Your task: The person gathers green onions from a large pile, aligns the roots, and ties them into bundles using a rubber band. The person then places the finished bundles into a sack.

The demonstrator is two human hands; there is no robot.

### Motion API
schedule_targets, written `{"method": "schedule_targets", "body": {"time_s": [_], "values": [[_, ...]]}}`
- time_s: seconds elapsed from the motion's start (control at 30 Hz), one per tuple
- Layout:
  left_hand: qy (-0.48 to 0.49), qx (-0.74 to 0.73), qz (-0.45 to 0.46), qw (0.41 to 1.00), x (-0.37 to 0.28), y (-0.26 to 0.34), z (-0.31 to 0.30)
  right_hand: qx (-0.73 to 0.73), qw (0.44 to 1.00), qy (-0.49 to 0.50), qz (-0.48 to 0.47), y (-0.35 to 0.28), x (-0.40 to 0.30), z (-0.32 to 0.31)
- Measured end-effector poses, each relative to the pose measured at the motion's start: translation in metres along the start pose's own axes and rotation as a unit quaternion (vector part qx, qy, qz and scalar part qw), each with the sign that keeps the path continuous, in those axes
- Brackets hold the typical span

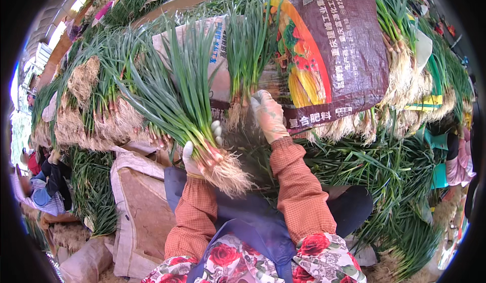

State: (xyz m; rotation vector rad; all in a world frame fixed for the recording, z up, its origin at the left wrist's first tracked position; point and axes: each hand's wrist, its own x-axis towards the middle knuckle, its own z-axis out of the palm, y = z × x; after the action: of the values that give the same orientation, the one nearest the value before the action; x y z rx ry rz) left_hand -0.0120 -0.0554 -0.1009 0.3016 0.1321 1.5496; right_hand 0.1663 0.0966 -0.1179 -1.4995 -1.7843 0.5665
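My left hand (190, 160), in a pale glove, is wrapped around a bunch of green onions (197, 133). The bunch's leaves point up and away, and its roots hang toward my lap. My right hand (269, 116), also gloved, is beside the stem bases of a smaller green onion bunch (248, 58). That bunch lies on printed sacking, with its roots toward me. The right fingers are curled and touch or nearly touch its stems; whether they grip one is hidden. To the right lies a maroon printed fertilizer sack (349, 47).
Rooted green onions (110, 119) are heaped at left, with another bunch (398, 55) at right. Loose leaves (364, 165) cover the ground right of my knees. A pale woven sack (144, 207) lies at left. People sit at the far left (49, 188) and far right (457, 159).
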Motion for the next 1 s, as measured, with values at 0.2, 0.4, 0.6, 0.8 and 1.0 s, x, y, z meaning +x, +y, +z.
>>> {"method": "schedule_targets", "body": {"time_s": [0.2, 0.4, 0.6, 0.8, 1.0], "values": [[-0.029, 0.039, 0.015, 0.999, -0.002, 0.012, 0.015, -0.089, 0.978, -0.173, 0.081, -0.019, 0.013, 0.039], [-0.005, -0.004, 0.001, 1.0, 0.006, 0.004, 0.009, 0.275, 0.902, -0.253, 0.216, 0.038, 0.027, 0.05], [-0.039, -0.017, -0.001, 0.999, -0.002, 0.007, -0.005, -0.146, 0.989, -0.018, 0.036, 0.038, 0.017, -0.021], [-0.047, -0.029, -0.016, 0.998, -0.008, 0.01, -0.005, -0.062, 0.995, -0.079, 0.017, -0.038, 0.027, -0.002], [-0.024, 0.124, 0.046, 0.991, 0.002, 0.009, 0.009, -0.135, 0.985, -0.106, 0.037, -0.016, 0.08, 0.038]]}}
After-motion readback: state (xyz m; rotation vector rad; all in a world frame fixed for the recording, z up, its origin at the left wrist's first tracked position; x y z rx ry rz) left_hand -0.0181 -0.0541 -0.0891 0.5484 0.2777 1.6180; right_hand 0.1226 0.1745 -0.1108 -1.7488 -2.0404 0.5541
